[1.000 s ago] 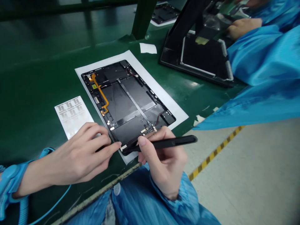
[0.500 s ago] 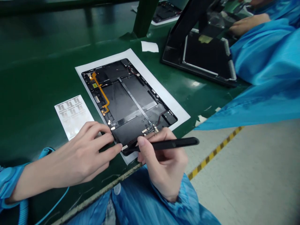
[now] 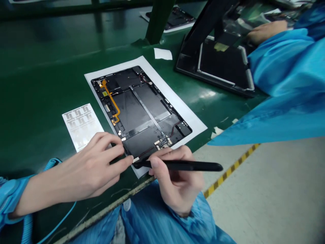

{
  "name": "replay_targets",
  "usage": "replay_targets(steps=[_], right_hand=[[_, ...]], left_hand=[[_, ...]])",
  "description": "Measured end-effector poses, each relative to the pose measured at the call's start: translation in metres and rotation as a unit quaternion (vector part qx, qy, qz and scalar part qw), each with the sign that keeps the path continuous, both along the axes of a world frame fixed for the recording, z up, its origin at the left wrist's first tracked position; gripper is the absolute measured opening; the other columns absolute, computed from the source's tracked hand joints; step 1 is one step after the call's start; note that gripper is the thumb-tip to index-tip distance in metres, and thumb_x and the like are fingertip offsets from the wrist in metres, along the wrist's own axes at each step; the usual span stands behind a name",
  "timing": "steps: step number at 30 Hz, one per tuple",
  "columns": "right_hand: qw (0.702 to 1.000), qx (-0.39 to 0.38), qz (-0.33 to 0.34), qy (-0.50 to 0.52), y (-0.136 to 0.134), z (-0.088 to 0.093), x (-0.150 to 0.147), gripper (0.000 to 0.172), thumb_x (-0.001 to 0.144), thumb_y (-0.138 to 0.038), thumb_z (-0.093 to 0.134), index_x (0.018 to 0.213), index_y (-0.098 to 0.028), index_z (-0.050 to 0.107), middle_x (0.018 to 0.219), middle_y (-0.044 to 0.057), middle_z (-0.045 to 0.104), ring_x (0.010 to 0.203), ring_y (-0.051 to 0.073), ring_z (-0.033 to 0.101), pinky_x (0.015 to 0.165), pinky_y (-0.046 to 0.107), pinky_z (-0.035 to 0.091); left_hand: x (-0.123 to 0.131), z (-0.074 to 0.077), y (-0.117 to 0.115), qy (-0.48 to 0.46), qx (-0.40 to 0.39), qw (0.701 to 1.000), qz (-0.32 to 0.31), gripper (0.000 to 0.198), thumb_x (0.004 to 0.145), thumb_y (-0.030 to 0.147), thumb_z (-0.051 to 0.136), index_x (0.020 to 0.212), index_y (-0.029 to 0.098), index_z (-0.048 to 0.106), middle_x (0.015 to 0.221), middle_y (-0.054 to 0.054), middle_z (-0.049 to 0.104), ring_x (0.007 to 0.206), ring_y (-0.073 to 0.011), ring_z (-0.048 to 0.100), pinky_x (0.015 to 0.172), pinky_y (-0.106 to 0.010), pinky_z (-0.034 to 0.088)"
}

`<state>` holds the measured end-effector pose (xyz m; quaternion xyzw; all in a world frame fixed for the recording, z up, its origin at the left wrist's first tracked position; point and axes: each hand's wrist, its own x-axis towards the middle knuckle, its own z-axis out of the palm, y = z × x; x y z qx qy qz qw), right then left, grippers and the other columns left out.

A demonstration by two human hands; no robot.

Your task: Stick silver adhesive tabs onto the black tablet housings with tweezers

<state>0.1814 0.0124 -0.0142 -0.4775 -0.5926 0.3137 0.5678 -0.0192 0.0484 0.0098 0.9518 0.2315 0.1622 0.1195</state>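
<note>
An opened tablet housing [image 3: 144, 117] lies on a white paper sheet [image 3: 175, 101]. Inside it show an orange flex cable [image 3: 114, 105], a long grey ribbon cable [image 3: 148, 111] and a small circuit board [image 3: 163, 142]. My left hand [image 3: 95, 166] lies at the tablet's near left edge, fingers apart and bent, fingertips on the rim by a white piece at the corner. In my right hand [image 3: 175, 179], gripped like a pen, is a slim black tool that looks like tweezers [image 3: 194, 165]. Its working end is low over the near edge, partly hidden by my fingers.
Left of the tablet lies a white sticker sheet [image 3: 82, 125]. A black stand [image 3: 215, 64] is at the right, beside a co-worker's blue sleeve [image 3: 286, 67]. Behind a green post [image 3: 159, 22] sits another tablet housing [image 3: 179, 18]. A blue coiled cord [image 3: 27, 227] runs from my left wrist.
The tweezers' back end has swung down and slightly right, with my right hand tilting along. My left hand stays at the tablet's edge. The view has shifted slightly.
</note>
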Motion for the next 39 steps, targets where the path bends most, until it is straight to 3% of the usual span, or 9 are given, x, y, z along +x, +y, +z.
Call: replay_targets(steps=[4,7,11,16,33,36,39], right_hand=[[1.000,-0.007,0.005,-0.019,-0.002,-0.001,-0.001,0.015,0.084,-0.008,0.062,0.082,-0.022,0.056,0.073,0.001,0.060,0.056,0.015,0.059,0.045,0.028,0.045],[0.999,-0.028,0.023,-0.025,-0.001,0.000,0.004,0.013,0.086,-0.010,0.062,0.083,-0.021,0.056,0.074,0.001,0.060,0.054,0.013,0.057,0.045,0.027,0.044],[0.993,-0.036,0.113,0.003,0.012,0.005,0.020,0.007,0.090,-0.018,0.061,0.088,-0.022,0.055,0.080,0.001,0.065,0.060,0.015,0.063,0.051,0.028,0.049],[0.974,-0.026,0.219,-0.049,0.031,0.011,0.032,0.007,0.090,-0.023,0.061,0.085,-0.020,0.057,0.079,0.003,0.066,0.068,0.018,0.066,0.058,0.030,0.053],[0.959,0.013,0.252,-0.126,0.034,0.009,0.026,0.011,0.094,-0.023,0.057,0.088,-0.016,0.051,0.075,0.005,0.062,0.062,0.017,0.060,0.055,0.029,0.048],[0.968,-0.004,0.232,-0.095,0.033,0.007,0.025,0.009,0.093,-0.023,0.058,0.087,-0.018,0.052,0.077,0.005,0.062,0.062,0.017,0.061,0.055,0.030,0.049],[0.983,-0.041,0.175,0.028,0.029,0.003,0.024,0.005,0.094,-0.025,0.057,0.091,-0.021,0.055,0.084,0.003,0.062,0.059,0.013,0.060,0.047,0.025,0.048]], left_hand=[[0.002,-0.001,-0.002,-0.021,-0.001,1.000,0.022,0.027,0.090,0.006,0.044,0.112,0.010,0.059,0.094,-0.010,0.062,0.100,-0.0261,0.052,0.082,-0.041,0.047],[0.002,-0.003,-0.001,-0.028,0.014,1.000,0.004,0.027,0.090,0.006,0.044,0.112,0.008,0.060,0.091,-0.011,0.062,0.098,-0.0268,0.052,0.080,-0.041,0.046],[-0.002,-0.006,-0.001,-0.034,0.052,0.998,-0.026,0.023,0.094,0.008,0.043,0.109,0.007,0.061,0.087,-0.009,0.062,0.094,-0.0244,0.054,0.085,-0.041,0.043],[-0.002,-0.009,-0.004,-0.027,0.052,0.998,-0.024,0.025,0.098,0.011,0.039,0.109,0.010,0.062,0.088,-0.009,0.063,0.094,-0.0225,0.053,0.087,-0.042,0.041],[-0.003,-0.008,-0.004,-0.030,0.042,0.998,-0.039,0.021,0.096,0.008,0.044,0.107,0.007,0.061,0.085,-0.009,0.063,0.095,-0.0250,0.054,0.084,-0.043,0.040],[-0.002,-0.008,-0.004,-0.031,0.043,0.998,-0.043,0.022,0.094,0.008,0.045,0.110,0.006,0.060,0.087,-0.009,0.063,0.095,-0.0250,0.054,0.085,-0.043,0.040],[-0.001,-0.009,-0.003,-0.027,0.047,0.998,-0.037,0.025,0.093,0.008,0.045,0.114,0.004,0.058,0.090,-0.011,0.063,0.097,-0.0262,0.054,0.086,-0.043,0.040]])
